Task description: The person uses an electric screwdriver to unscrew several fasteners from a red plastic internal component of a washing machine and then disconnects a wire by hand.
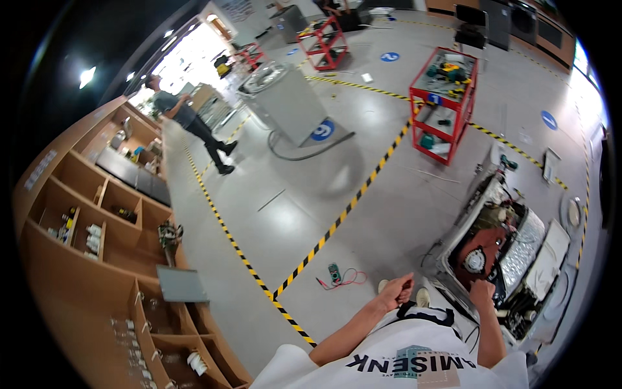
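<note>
- Because the appliance (499, 242) lies opened up on the floor at your right side, its insides face upward, which probably makes them easiest to reach from where you stand.
- Your right hand (481, 293) is at its near edge, close to the brown panel (487, 240) and the white disc (474, 261); the fingers look bent, but you hide them from view, so I cannot tell how far open they are, whether they touch, or whether they grip anything.
- Your left hand (396, 293) is raised in front of your body, apart from the appliance, fingers curled in toward the thumb; whether something small sits between them, I cannot tell. Held there, it seems kept out of the way.
- The meter (334, 273) lies on the floor beyond your left shoe (383, 284), its red lead (355, 277) looped loosely beside it, likely set down within reach.
- The red cart (420, 95) stands farther ahead, with tools (453, 72) piled on its top shelf, presumably to keep them off the floor.
- Striped tape (350, 206) runs between you and the grey cabinet (295, 107), apparently marking off separate work areas.
</note>
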`<action>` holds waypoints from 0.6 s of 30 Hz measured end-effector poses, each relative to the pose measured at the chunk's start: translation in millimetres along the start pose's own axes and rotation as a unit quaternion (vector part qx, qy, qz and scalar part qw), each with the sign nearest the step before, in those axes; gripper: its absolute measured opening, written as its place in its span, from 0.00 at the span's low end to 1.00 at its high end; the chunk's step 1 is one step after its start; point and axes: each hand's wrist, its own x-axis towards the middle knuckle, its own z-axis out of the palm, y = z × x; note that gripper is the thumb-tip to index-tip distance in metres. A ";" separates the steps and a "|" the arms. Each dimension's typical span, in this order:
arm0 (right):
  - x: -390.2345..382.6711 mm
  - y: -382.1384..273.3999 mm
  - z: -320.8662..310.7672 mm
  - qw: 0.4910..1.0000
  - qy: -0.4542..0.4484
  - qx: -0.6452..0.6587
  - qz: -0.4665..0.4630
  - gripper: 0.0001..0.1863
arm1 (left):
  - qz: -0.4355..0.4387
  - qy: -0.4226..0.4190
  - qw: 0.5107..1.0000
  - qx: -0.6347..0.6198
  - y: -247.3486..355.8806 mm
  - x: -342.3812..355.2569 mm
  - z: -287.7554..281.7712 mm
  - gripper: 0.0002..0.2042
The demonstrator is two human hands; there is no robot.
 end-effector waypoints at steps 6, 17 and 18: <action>3.2 5.2 8.1 0.999 0.024 -0.010 -0.021 0.17 | 0.022 -0.005 1.000 0.011 2.9 -6.9 4.1 0.17; 2.4 -0.4 -3.8 0.998 -0.041 -0.038 -0.008 0.14 | 0.032 0.005 0.999 0.037 1.6 -9.5 11.3 0.19; 1.8 -2.6 -6.7 0.999 -0.021 -0.032 -0.003 0.14 | 0.031 0.001 0.999 0.035 1.5 -9.3 10.7 0.19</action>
